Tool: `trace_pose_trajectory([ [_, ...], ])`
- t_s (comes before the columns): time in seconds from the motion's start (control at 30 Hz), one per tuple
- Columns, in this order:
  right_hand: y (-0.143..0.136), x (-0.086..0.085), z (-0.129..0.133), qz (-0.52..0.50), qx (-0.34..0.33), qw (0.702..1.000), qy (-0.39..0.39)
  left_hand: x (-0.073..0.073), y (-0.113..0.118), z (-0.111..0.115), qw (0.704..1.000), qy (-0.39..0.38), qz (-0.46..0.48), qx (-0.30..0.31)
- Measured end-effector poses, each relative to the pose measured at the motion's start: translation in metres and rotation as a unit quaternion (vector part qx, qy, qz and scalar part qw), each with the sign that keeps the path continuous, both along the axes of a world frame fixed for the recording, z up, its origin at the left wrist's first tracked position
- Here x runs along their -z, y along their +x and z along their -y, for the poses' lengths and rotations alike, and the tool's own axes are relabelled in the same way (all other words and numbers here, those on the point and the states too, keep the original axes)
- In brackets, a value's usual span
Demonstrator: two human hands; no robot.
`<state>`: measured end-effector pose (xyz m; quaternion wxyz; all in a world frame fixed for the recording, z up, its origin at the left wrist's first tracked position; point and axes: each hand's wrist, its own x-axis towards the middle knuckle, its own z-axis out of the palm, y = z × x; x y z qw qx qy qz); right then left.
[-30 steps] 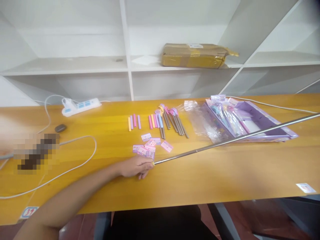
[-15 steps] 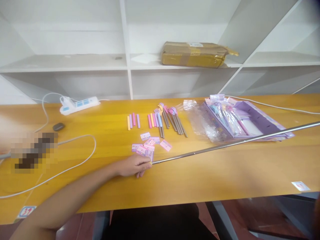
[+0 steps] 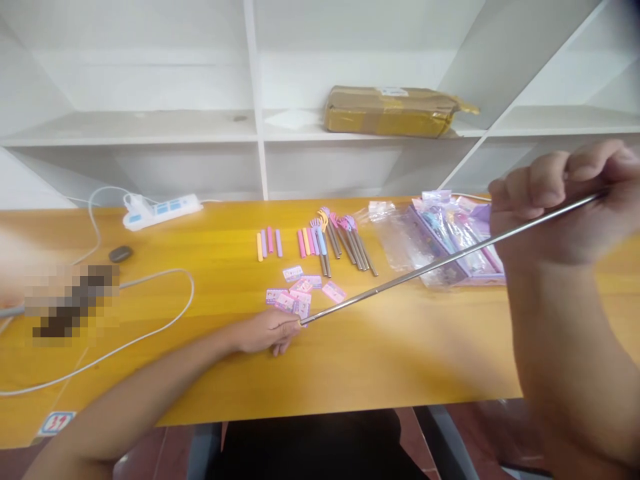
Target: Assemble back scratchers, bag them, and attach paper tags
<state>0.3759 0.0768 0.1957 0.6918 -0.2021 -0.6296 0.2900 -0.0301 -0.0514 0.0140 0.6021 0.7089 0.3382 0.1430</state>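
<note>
Telescopic rod [image 3: 377, 291]: left hand [image 3: 265, 331] grips one end, seemingly to steady it; right hand [image 3: 560, 237] half-curled, grip unclear.

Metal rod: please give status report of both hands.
Left hand gripping left end of metal rod. Right hand at other end, fingers curled, grip unclear. It hides part of purple tray.

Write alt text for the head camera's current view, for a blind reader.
A left hand grips one end of a thin metal rod slanting up toward a right hand with curled fingers, above a wooden desk. Behind lie colored tubes, small cards, claw-headed sticks and a purple box holding plastic-wrapped items.
</note>
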Motion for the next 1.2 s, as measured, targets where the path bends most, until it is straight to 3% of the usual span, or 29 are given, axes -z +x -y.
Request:
trace_pose_trajectory([
  [0.1, -0.018, 0.002, -0.003, -0.085, -0.042, 0.995, -0.007, 0.001, -0.001, 0.001, 1.0, -0.007, 0.009, -0.002],
  [0.2, -0.015, -0.001, -0.005, -0.125, -0.041, 0.991, -0.036, 0.002, -0.001, 0.002, 1.0, -0.012, 0.024, 0.002],
  [0.37, -0.003, 0.005, -0.01, -0.036, -0.065, 0.997, -0.008, 0.003, 0.001, 0.0, 0.999, -0.034, 0.031, -0.011],
  [0.43, -0.015, 0.02, -0.006, 0.048, -0.098, 0.994, -0.03, 0.003, 0.003, -0.001, 0.998, -0.054, 0.041, -0.012],
  [0.57, -0.073, 0.074, 0.015, 0.173, -0.154, 0.956, -0.181, 0.002, 0.005, -0.003, 0.996, -0.068, 0.048, -0.018],
  [0.67, -0.119, 0.111, 0.028, 0.215, -0.192, 0.936, -0.201, -0.002, 0.004, -0.001, 0.998, -0.057, 0.035, -0.021],
  [0.77, -0.145, 0.129, 0.032, 0.212, -0.238, 0.925, -0.206, -0.007, 0.002, 0.001, 0.998, -0.028, 0.04, 0.029],
  [0.87, -0.15, 0.127, 0.033, 0.203, -0.245, 0.926, -0.202, -0.008, 0.002, 0.003, 0.997, -0.031, 0.063, 0.038],
  [1.07, -0.137, 0.105, 0.03, 0.197, -0.261, 0.92, -0.215, -0.001, 0.004, -0.002, 0.991, -0.079, 0.104, -0.015],
  [1.2, -0.131, 0.094, 0.022, 0.133, -0.235, 0.939, -0.211, 0.001, 0.003, -0.004, 0.99, -0.085, 0.106, -0.029],
])
